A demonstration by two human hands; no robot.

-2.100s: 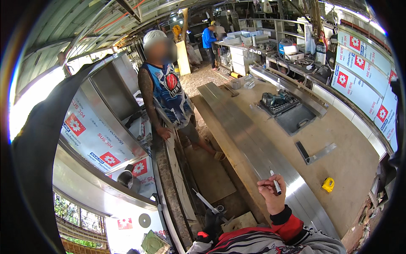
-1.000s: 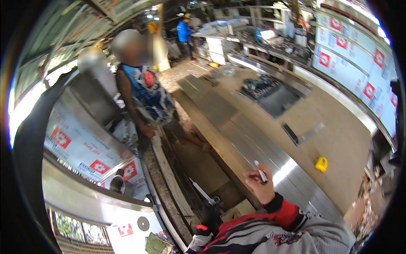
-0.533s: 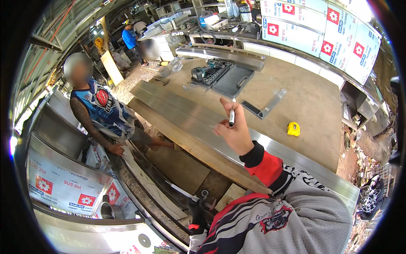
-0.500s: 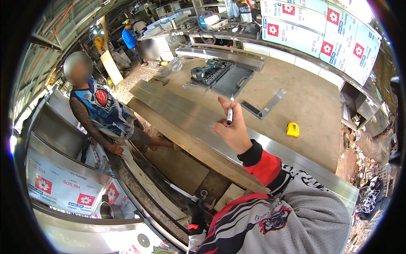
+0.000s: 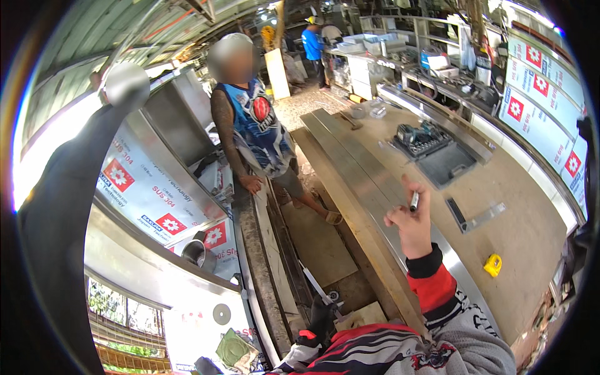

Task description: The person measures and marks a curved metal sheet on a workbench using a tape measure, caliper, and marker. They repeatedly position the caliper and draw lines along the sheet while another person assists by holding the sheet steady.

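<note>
My right hand is raised over the table's near side, with a black-and-white marker pen held upright between its fingers. Below it lie long flat metal sheets along the table edge. Lower down, near my body, my left hand wears a black glove. It closes around a slim silver tool that looks like a caliper; its grip is partly hidden. A black-and-silver square and a yellow tape measure rest on the brown tabletop, right of my right hand.
An open tool case with a drill lies farther back, near a hammer. Across the gap stands a person in a blue patterned top, one hand on a ledge. Another person in dark clothing is at far left. Film-covered steel panels stand behind.
The view has swung left, bringing a second, dark-clothed person into sight. My right hand still holds the marker pen up, and my left still has the silver tool.
</note>
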